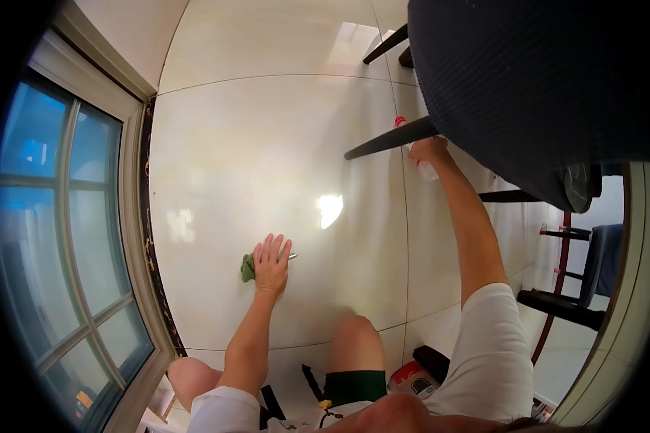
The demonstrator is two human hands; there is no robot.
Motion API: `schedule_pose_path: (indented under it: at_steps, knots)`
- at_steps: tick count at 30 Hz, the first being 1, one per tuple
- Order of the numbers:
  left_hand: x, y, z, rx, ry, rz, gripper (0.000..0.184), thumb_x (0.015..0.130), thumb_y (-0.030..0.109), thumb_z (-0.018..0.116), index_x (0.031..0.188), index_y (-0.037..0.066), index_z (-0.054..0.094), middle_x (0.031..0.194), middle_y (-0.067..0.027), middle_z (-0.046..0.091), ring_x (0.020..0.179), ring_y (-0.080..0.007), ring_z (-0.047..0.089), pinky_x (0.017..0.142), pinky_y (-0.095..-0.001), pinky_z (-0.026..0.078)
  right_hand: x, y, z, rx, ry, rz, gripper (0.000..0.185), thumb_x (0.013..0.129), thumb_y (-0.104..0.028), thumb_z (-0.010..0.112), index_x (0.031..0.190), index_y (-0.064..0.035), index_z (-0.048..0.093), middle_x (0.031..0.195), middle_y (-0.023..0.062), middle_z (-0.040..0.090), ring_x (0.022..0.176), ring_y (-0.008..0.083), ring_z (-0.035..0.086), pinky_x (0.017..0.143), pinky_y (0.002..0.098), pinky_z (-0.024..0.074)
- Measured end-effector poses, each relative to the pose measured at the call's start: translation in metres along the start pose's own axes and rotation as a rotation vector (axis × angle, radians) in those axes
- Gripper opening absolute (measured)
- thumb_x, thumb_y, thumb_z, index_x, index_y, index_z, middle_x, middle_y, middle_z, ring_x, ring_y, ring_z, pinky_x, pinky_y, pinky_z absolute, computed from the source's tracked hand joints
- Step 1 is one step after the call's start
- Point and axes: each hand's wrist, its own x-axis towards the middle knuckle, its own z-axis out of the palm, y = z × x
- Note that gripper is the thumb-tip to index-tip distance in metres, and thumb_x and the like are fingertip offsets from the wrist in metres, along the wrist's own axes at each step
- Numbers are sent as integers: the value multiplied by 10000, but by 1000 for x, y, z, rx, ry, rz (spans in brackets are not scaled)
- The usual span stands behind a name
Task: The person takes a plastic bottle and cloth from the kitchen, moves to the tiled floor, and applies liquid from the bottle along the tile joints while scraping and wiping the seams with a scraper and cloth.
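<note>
My left hand (pixel 271 268) lies on the pale tiled floor with its fingers stretched forward. A crumpled green cloth (pixel 248 268) sticks out on its left side. At its right side the tip of a thin silvery rod (pixel 292 256) shows; the rest is hidden by the hand. My right hand (pixel 429 149) reaches out beside a dark chair leg (pixel 390 137), its fingers wrapped round a clear plastic bottle (pixel 427 172) with a red cap. The chair leg crosses in front of part of the bottle.
A dark chair seat (pixel 542 86) fills the upper right, with several legs on the floor. To the left stands a framed glass door (pixel 94 209). A red packet (pixel 412 379) lies by my knee. More dark chair parts (pixel 563 307) show at the far right.
</note>
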Motion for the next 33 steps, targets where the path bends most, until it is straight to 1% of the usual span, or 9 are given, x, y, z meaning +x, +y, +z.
schedule_pose_path:
  at_steps: [2,4,6,8,10,21,25,31,33]
  knots:
    - [1,1,-1,6,0,-2,501,794,79,598,1285,151,533,1361,-60,463,1308,-287,386,1062,-504,284,27,19,18,49,77,-87,564,684,-358,696,1127,-56,520,1042,169,659,979,339,641,836,406,498]
    - [-1,-1,2,6,-10,-8,525,790,92,607,1302,167,519,1374,-49,455,1316,-279,379,1065,-510,280,46,20,0,203,-105,-138,505,710,-314,690,1103,-48,516,981,192,667,928,368,653,807,410,513]
    - [1,-2,1,-6,-11,-15,522,786,90,606,1295,173,526,1372,-47,459,1313,-279,386,1060,-512,288,34,-19,-29,761,172,221,426,743,-233,675,1077,-42,492,893,209,669,864,389,662,783,435,520]
    - [3,0,-3,-36,-7,-26,494,781,73,595,1263,169,554,1355,-55,475,1300,-287,404,1047,-512,306,61,-5,-22,214,-24,80,402,755,-203,656,1081,-44,482,895,211,667,873,389,661,795,446,516]
    - [-2,3,-4,-43,-19,-38,503,772,73,599,1262,177,557,1357,-48,474,1304,-284,401,1048,-509,308,67,-14,-27,155,-9,135,412,765,-178,631,1120,-47,471,956,220,659,929,393,645,830,452,503]
    - [-4,-4,5,3,-18,-29,508,768,95,606,1263,200,565,1379,-26,461,1313,-265,394,1060,-501,297,98,-35,-77,163,-171,183,511,786,-175,600,1244,-54,407,1053,239,638,1022,393,614,884,423,482]
    - [0,-4,6,-10,-4,-32,508,770,100,612,1266,197,562,1382,-29,458,1308,-267,397,1062,-501,291,74,-46,-90,156,-42,147,637,771,-204,634,1319,-59,344,1033,225,647,995,375,629,856,407,494]
    - [-1,-4,3,-10,-16,-27,521,766,112,626,1276,184,550,1382,-38,454,1314,-274,384,1062,-501,287,58,-29,-30,130,102,107,801,712,-237,716,1368,-63,290,970,218,661,890,362,663,804,393,515]
    - [-2,-3,5,11,-18,-18,522,773,113,621,1285,180,541,1383,-42,453,1319,-278,377,1063,-501,283,42,-9,8,144,168,39,813,697,-273,720,1366,-76,303,989,209,655,917,350,654,802,409,512]
